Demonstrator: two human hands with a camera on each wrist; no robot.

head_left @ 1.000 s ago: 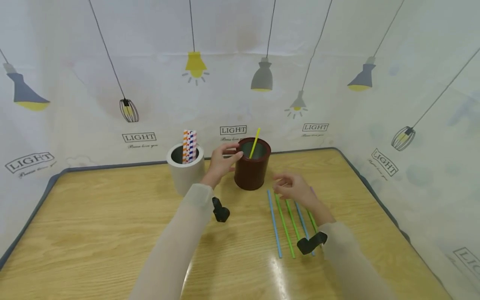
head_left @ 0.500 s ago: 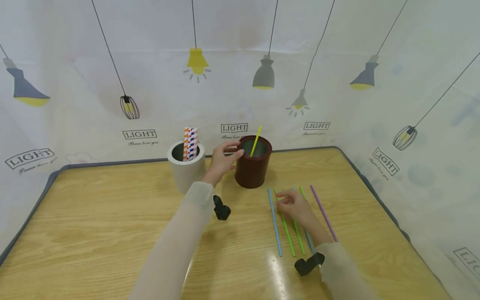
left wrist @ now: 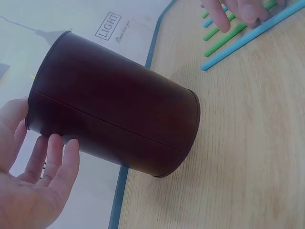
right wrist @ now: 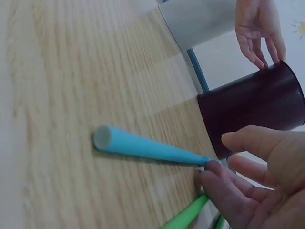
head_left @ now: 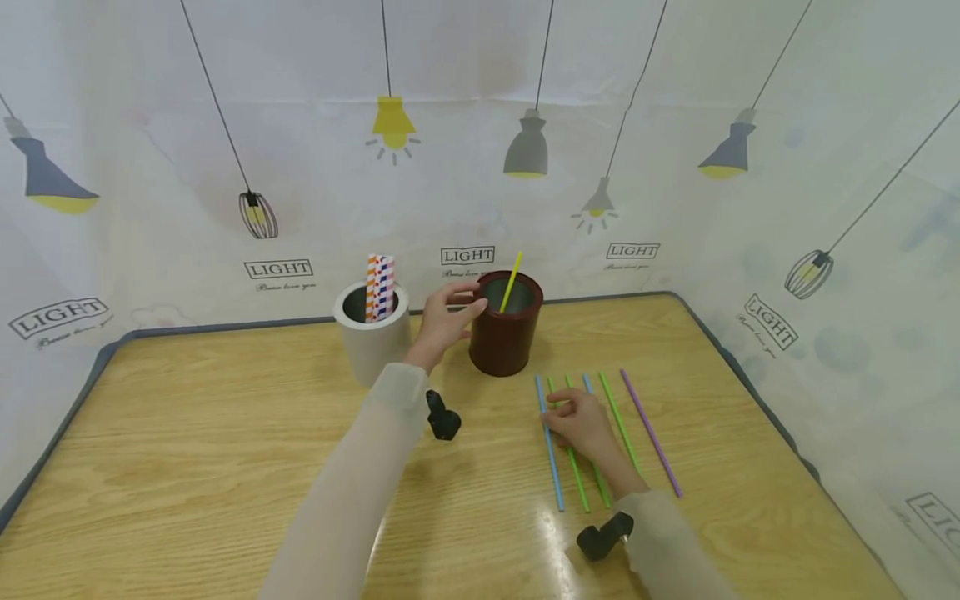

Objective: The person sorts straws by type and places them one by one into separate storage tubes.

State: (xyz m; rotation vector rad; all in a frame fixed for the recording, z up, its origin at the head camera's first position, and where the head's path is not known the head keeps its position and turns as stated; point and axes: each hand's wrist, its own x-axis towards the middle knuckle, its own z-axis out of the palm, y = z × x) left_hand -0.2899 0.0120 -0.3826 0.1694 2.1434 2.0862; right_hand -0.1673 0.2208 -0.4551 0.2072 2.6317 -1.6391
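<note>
A dark reddish-brown cylindrical holder (head_left: 501,342) stands on the table with one yellow straw (head_left: 511,283) leaning inside. At its left side my left hand (head_left: 447,323) holds it near the rim, thumb and fingers against the wall. To the right, several straws lie in a row: blue, green and purple. My right hand (head_left: 583,422) is low over the left end of the row, fingertips right at the outermost blue straw (head_left: 555,475). In the right wrist view its fingers (right wrist: 217,179) meet that blue straw (right wrist: 147,148), and the thumb stays apart from it.
A white cylindrical holder (head_left: 372,350) with several patterned paper straws (head_left: 380,287) stands left of the brown one. A purple straw (head_left: 651,433) lies at the row's right end. Behind the wooden table (head_left: 187,467) hangs a cloth printed with lamps.
My right hand has moved down and left from beside the brown holder to the outermost blue straw, uncovering the purple straw. My left hand stays at the holder.
</note>
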